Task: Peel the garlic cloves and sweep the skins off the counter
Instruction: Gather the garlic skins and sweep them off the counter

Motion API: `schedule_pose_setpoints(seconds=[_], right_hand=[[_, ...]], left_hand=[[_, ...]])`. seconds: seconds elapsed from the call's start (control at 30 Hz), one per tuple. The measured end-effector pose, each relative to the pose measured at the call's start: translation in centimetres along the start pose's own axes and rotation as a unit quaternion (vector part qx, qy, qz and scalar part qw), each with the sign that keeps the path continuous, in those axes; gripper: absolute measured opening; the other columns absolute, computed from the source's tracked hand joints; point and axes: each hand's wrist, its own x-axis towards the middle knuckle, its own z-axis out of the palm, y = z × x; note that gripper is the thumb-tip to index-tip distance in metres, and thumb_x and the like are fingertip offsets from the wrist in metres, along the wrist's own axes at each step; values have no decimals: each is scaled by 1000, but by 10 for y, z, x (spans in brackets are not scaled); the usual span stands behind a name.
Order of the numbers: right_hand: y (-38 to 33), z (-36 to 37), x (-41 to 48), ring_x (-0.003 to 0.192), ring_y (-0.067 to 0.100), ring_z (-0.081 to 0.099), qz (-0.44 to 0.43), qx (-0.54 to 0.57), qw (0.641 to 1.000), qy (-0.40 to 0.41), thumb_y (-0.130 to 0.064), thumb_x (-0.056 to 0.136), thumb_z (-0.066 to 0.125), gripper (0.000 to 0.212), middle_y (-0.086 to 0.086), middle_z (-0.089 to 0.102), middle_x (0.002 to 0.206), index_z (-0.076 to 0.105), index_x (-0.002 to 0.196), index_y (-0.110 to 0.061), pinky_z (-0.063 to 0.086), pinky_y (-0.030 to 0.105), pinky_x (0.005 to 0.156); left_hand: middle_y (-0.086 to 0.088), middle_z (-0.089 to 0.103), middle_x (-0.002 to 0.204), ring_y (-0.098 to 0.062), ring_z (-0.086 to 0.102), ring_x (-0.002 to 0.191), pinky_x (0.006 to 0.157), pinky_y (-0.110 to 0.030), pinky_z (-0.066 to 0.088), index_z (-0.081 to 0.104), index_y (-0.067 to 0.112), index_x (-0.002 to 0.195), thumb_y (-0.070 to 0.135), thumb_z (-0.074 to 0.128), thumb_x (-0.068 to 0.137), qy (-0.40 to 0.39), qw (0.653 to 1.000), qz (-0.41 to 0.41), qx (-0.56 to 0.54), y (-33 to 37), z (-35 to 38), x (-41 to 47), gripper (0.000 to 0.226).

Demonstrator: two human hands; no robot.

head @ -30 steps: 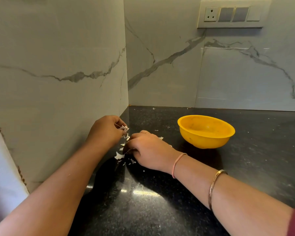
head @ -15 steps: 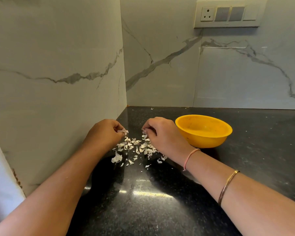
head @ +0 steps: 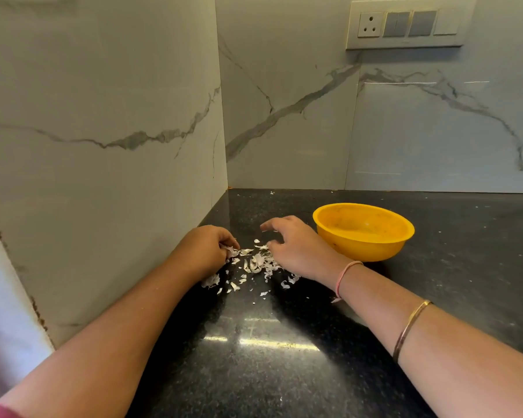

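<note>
Step in hand: sweeping; no whole cloves in view. Garlic skins (head: 255, 264) lie scattered on the dark desk (head: 284, 372) between both hands, near a yellow bowl (head: 370, 250). Left hand (head: 207, 251): fingers curled, pinching some skins. Right hand (head: 296, 251): fingers spread, loosely bent over the pile, holding nothing. Next, probably: rake flakes together gently.

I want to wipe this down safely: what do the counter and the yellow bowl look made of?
The counter is likely polished black granite: speckled, glossy, mirroring a light. The yellow bowl is probably plastic: opaque, smooth, slightly scuffed inside.
</note>
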Motion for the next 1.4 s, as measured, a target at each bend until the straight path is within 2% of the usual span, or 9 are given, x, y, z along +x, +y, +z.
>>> schedule_pose_setpoints(seconds=[0.1, 0.23, 0.5, 0.73, 0.9, 1.03, 1.17, 1.3, 1.4], right_hand=[[5, 9, 4, 134, 26, 33, 36, -42, 995, -85, -47, 93, 48, 58, 9, 31, 148, 33, 143, -22, 30, 41, 110], [1, 19, 5, 139, 27, 24, -12, -97, 986, -132, -46, 95, 43, 57, 8, 29, 150, 31, 144, -19, 18, 47, 115], [-6, 21, 3, 93, 27, 57, -122, -97, 985, -76, -9, 90, 48, 20, 10, 63, 100, 66, 99, -8, 49, 39, 82], [-5, 14, 2, 97, 27, 56, -88, -98, 991, 28, -8, 91, 48, 17, 11, 59, 103, 63, 100, -8, 48, 38, 82], [-2, 2, 1, 79, 10, 51, -66, -20, 991, 112, -13, 93, 52, 14, 3, 64, 98, 64, 97, -11, 35, 18, 60], [-5, -1, 0, 59, 5, 50, -51, 13, 998, 42, -21, 95, 52, 21, 1, 64, 85, 69, 98, -9, 34, 8, 45], [-6, -3, -1, 89, 14, 59, -18, 35, 999, -5, -18, 93, 54, 22, -5, 58, 101, 67, 110, -17, 36, 5, 58], [1, 1, 3, 119, 22, 51, 62, 17, 998, -26, -33, 97, 44, 42, 8, 46, 139, 48, 134, -13, 46, 22, 87], [3, 14, 5, 137, 31, 29, 108, -74, 987, -93, -41, 100, 29, 53, 15, 34, 147, 34, 141, -9, 21, 46, 113]], left_hand=[[1, 68, 100, -11, 55, 84, 59, -12, 35, 71, 20, 98, 5, 55, 89, 18, 1000, 4, -8, -3, 1, 2, 24], [6, 62, 88, -8, 53, 81, 57, -7, 32, 71, 20, 94, 7, 58, 87, 32, 999, 6, -21, -6, 2, 4, 20], [5, 63, 86, -10, 57, 77, 60, -16, 39, 69, 24, 85, -1, 56, 85, 63, 995, 1, -73, -8, 1, 4, 28], [8, 64, 81, -8, 58, 75, 61, -16, 45, 69, 19, 89, -14, 42, 76, 75, 990, -7, -119, -3, -3, 0, 44], [4, 66, 79, -16, 64, 85, 76, -32, 52, 62, 18, 90, -11, 40, 80, 91, 978, -24, -185, -4, -5, 1, 39], [2, 63, 78, -14, 58, 71, 63, -27, 46, 65, 18, 88, 5, 47, 88, 106, 983, -22, -151, -3, -6, 2, 22], [3, 57, 74, -10, 46, 62, 57, -25, 33, 68, 12, 95, 22, 46, 95, 115, 981, -43, -152, -3, -5, 5, 25], [-8, 54, 122, -20, 49, 106, 89, -31, 36, 55, 11, 124, 35, 30, 102, 24, 980, -104, -169, 2, 1, 5, 42], [-10, 37, 148, -28, 34, 135, 111, -40, 24, 39, 17, 141, 45, 19, 101, -33, 981, -112, -154, 8, 9, 4, 53]])
